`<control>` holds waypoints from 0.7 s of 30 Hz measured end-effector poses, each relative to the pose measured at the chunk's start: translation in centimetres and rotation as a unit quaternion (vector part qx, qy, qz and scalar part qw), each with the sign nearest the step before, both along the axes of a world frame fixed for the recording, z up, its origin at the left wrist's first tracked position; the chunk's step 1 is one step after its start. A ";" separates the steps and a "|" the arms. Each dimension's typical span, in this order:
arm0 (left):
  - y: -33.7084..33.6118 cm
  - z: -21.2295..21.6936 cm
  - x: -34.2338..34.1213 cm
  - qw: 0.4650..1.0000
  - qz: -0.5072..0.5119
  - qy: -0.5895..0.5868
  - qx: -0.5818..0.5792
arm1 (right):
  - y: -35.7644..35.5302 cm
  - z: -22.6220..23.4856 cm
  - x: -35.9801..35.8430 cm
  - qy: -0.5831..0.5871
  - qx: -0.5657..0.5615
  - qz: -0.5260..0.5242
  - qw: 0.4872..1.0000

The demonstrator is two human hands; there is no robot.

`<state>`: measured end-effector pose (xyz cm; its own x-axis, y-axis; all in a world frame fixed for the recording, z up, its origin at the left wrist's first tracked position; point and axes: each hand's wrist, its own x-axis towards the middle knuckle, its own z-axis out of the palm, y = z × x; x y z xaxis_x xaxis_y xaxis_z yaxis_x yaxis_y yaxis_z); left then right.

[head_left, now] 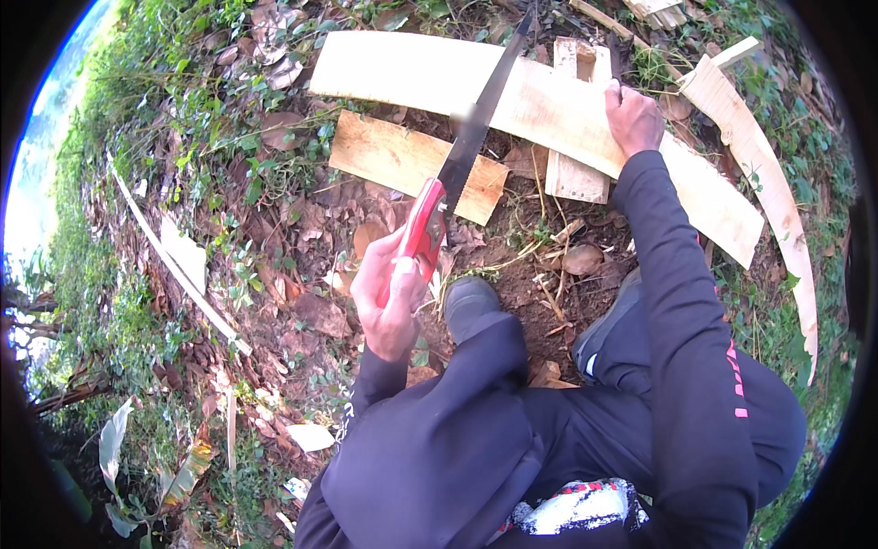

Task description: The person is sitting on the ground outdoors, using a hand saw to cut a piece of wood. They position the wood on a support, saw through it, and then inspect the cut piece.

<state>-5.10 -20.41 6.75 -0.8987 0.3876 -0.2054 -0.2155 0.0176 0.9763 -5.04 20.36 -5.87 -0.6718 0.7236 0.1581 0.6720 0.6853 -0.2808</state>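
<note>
My left hand (386, 302) is wrapped round the red handle of a handsaw (468, 151). The dark blade slants up and away across a long pale wooden board (393, 66), its tip reaching past the far edge. Whether the teeth are in the wood, I cannot tell. My right hand (634, 121) is closed on the same board, right of the blade, fingers curled and thumb toward the far edge. Under the board, near that hand, lies a wooden block (576, 178) that props it. A shorter board (375, 151) rests on the ground on the near side, partly behind the saw.
A long curved wood offcut (768, 174) lies at the far right, and a thin strip (187, 279) at the left. My shoes (471, 306) stand close to the boards. Dry leaves, soil and green plants cover the ground. A large-leaved plant (114, 448) grows at lower left.
</note>
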 end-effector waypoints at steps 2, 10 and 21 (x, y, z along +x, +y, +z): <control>-0.2 0.7 0.5 1.000 0.016 -0.023 0.011 | 0.1 0.1 -0.1 -0.035 -0.010 -0.018 0.999; -1.8 3.4 1.5 0.997 -0.018 0.012 -0.069 | -0.2 0.4 -1.3 -0.038 0.084 0.058 0.994; -0.9 2.5 1.9 0.997 0.040 0.028 -0.062 | -2.5 -1.3 -3.1 0.098 0.082 0.070 0.989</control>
